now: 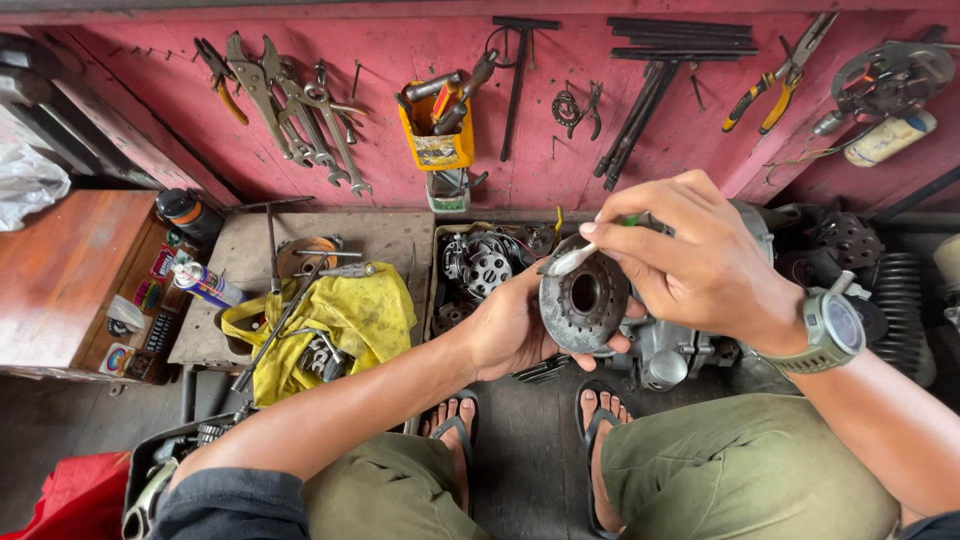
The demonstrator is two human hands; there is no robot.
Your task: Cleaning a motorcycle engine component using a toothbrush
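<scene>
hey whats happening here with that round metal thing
A person sitting on the floor holds a round dark-grey metal part with a centre hole in the left hand. The right hand presses a small white-headed brush against its upper rim. A crumpled yellow cloth lies to the left, and hand tools hang on the red wall behind.

Bare forearms, olive shorts, dark flip-flops.
The left arm has a dark sleeve pushed above the elbow; the right wrist wears a chunky olive-green watch [832, 330] with a round face.
</scene>
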